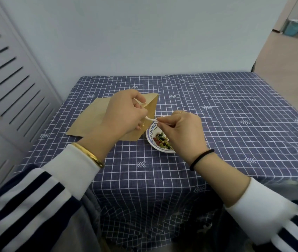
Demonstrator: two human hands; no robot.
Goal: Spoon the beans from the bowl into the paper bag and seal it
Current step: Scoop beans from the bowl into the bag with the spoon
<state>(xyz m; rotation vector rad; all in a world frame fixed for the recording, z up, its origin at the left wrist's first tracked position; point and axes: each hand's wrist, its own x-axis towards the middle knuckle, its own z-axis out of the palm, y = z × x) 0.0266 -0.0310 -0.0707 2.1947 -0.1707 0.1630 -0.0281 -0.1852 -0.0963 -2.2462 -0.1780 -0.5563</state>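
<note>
The left hand (124, 113) grips the paper bag (91, 115) mouth; at its 4 o'clock, the right hand (184, 132) pinches a spoon (151, 120) above the bowl (152, 140) of beans (162, 140).

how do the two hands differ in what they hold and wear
The left hand grips the mouth of the brown paper bag, holding it open; the right hand pinches a white spoon over the bowl of beans. The left wrist wears a gold bangle; the right wrist wears a black hair tie. Both hands meet at the bag's opening, with matching white cuffs.
</note>
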